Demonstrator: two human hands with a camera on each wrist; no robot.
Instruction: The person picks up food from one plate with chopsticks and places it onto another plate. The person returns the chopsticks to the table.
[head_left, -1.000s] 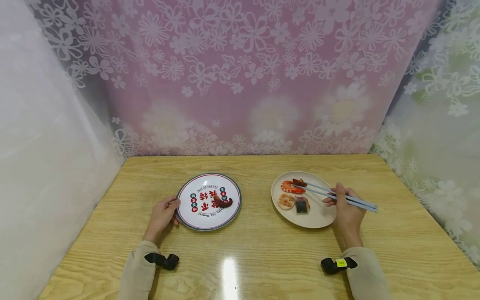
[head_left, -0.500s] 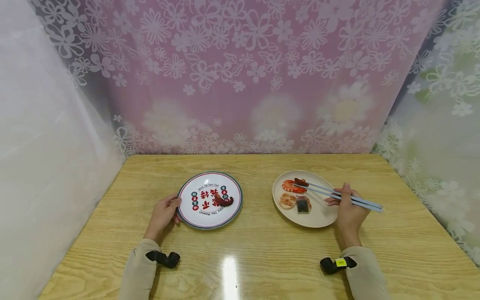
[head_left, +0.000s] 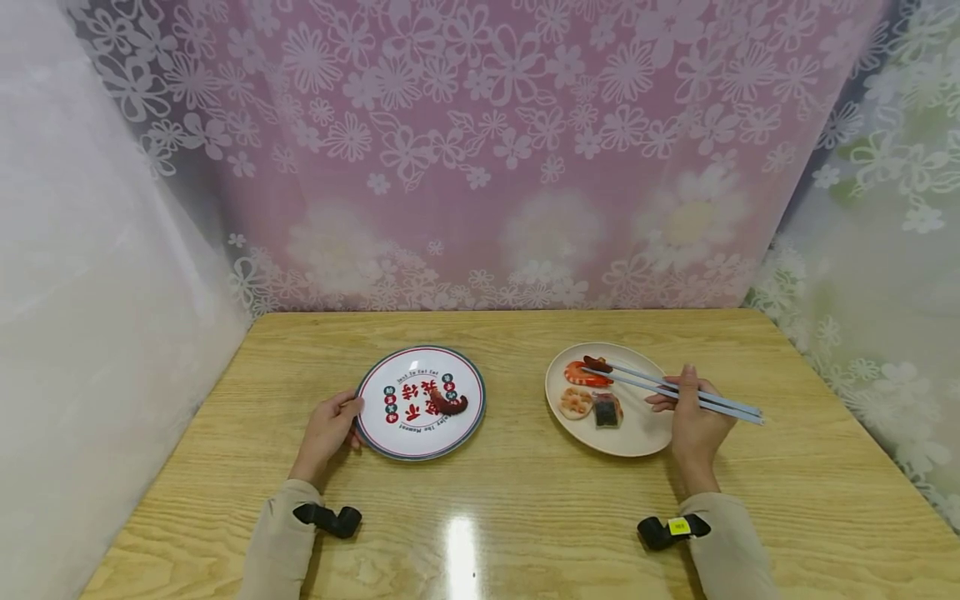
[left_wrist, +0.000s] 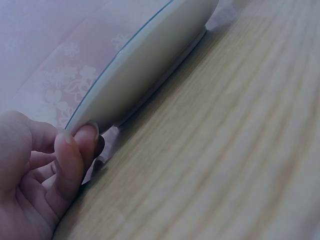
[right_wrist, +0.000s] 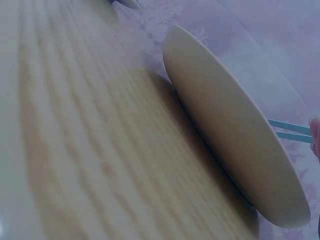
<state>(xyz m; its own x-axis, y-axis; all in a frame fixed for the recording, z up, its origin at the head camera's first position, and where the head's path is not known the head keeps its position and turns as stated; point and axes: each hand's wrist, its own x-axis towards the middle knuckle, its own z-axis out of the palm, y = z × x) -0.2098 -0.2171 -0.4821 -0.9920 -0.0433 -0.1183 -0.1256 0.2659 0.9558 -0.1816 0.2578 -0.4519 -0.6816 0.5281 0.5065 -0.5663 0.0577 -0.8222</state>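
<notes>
My left hand [head_left: 328, 429] pinches the left rim of a white plate [head_left: 386, 379] with red and green lettering, thumb on top and fingers beneath; the left wrist view shows those fingers [left_wrist: 70, 157] at the rim. A dark red curled piece like an octopus tentacle [head_left: 450, 404] lies on this plate. In my right hand [head_left: 699, 425] is a pair of pale blue chopsticks [head_left: 705, 398]. Their tips are at a small reddish-brown piece [head_left: 597, 364] over the cream plate [head_left: 637, 437]; whether it is lifted I cannot tell. The right wrist view shows only fingertips and part of the chopsticks [right_wrist: 290, 130].
On the cream plate also lie an orange shrimp [head_left: 581, 377], a pale round slice with holes [head_left: 575, 403] and a dark block with a pale edge [head_left: 607, 412]. The wooden table [head_left: 510, 517] runs back to a flowered pink curtain [head_left: 480, 167].
The chopstick tips and the reddish-brown piece have shifted slightly left over the cream plate. My left hand keeps its hold on the white plate's rim.
</notes>
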